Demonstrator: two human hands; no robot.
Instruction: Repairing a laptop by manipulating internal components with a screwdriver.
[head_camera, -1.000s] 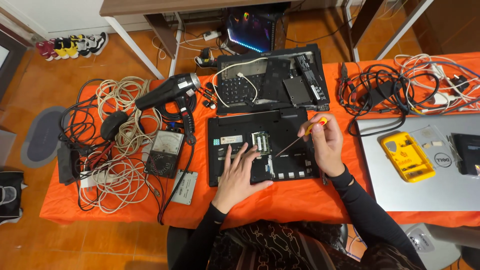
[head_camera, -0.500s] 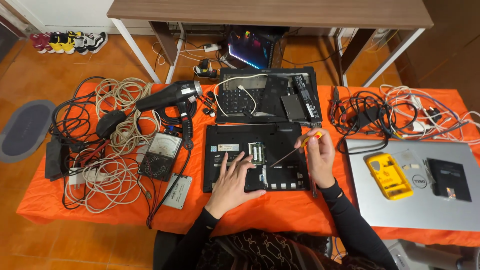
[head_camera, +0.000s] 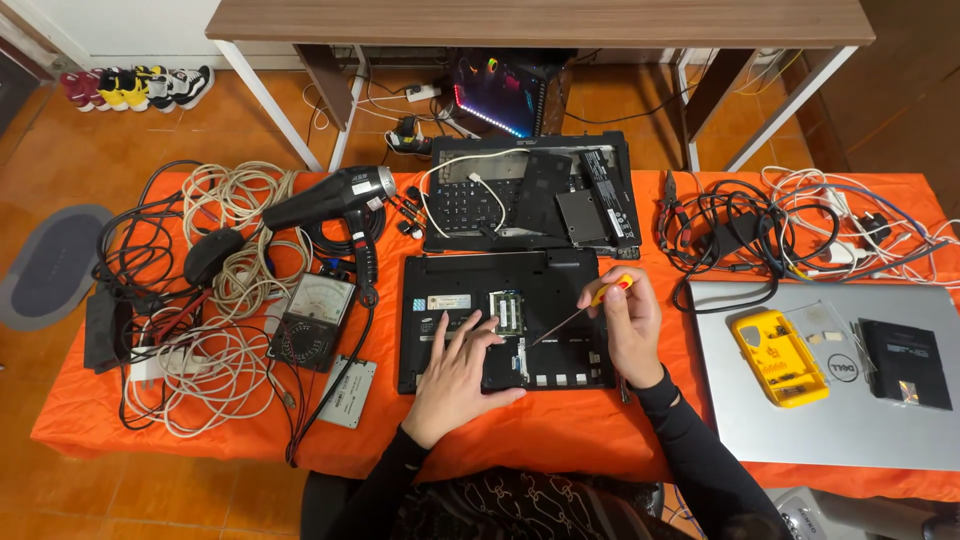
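left hand (head_camera: 458, 372) fingers spread on laptop base (head_camera: 505, 320), right hand (head_camera: 628, 325) pinching screwdriver (head_camera: 585, 309)

My screwdriver (head_camera: 608, 291) has an orange-and-yellow handle, and the opened laptop (head_camera: 505, 320) under it is black with a green memory board. The table cloth (head_camera: 560, 430) is bright orange. At right, a yellow case (head_camera: 779, 356) lies on a silver laptop (head_camera: 800, 420). At upper left, the hair dryer (head_camera: 330, 200) is black, the cables (head_camera: 225, 200) cream. My sleeves are black.

Wooden desk (head_camera: 540, 20), orange tiled floor (head_camera: 90, 130)
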